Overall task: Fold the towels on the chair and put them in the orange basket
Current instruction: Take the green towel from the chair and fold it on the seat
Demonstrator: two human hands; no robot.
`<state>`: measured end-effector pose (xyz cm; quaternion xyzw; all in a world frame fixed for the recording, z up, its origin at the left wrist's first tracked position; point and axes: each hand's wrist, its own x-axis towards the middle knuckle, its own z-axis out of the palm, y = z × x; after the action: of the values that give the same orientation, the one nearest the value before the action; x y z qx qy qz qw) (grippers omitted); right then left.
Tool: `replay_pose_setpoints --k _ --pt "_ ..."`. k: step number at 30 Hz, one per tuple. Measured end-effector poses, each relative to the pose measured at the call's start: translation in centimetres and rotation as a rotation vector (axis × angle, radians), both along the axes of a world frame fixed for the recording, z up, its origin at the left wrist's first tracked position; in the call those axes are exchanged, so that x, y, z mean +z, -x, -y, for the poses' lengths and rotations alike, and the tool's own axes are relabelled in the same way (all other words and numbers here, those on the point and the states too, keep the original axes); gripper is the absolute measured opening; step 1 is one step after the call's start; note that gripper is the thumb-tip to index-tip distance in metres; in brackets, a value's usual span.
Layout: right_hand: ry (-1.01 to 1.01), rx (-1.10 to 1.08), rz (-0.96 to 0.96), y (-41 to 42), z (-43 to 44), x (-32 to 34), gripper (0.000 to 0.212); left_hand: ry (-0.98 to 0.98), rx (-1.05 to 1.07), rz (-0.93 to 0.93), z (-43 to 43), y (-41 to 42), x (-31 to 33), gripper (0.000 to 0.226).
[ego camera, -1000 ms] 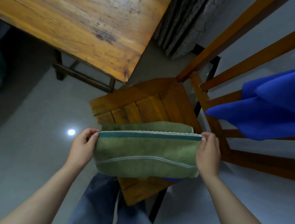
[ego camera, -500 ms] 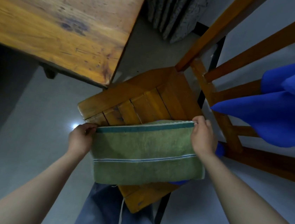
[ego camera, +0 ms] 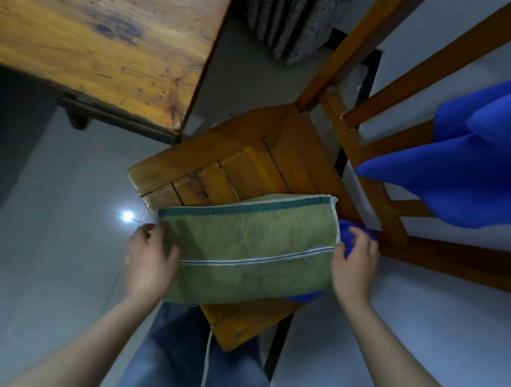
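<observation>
On the chair seat lies the folded green towel. Left hand and right hand rest at its ends, both grips loose. Next fold: align edges first. Blue towel waits.

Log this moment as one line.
green towel: folded, on chair seat | left hand, right hand: at its ends | blue cloth: beneath

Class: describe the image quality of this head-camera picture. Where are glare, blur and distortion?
Head view: dim light; a glare spot on the floor beside the left hand, which is motion-blurred; the green towel is sharper; wide-angle distortion splays the chair rails.
</observation>
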<state>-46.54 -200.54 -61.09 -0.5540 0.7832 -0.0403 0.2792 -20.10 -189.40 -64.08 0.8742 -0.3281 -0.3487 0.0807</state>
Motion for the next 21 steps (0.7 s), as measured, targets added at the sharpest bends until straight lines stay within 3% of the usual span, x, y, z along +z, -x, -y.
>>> replay_pose_setpoints --k 5,9,11,14,21 --pt "-0.265 -0.020 0.055 2.1 -2.4 -1.1 0.051 -0.009 -0.125 -0.118 -3.2 4.5 1.7 0.048" --pt "-0.309 -0.197 0.198 2.1 -1.9 -1.6 0.059 -0.092 -0.293 -0.141 -4.2 5.8 1.4 0.056" --pt "-0.306 -0.238 0.197 2.3 -1.7 -1.8 0.049 -0.146 -0.322 -0.171 -4.2 5.9 1.2 0.059" --pt "-0.315 -0.259 0.289 1.9 -1.5 -0.5 0.011 -0.171 -0.322 -0.177 -3.8 5.9 0.9 0.062" --pt "0.016 -0.355 0.389 1.0 -1.4 5.6 0.023 -0.116 -0.336 -0.168 -3.3 5.9 1.4 0.057"
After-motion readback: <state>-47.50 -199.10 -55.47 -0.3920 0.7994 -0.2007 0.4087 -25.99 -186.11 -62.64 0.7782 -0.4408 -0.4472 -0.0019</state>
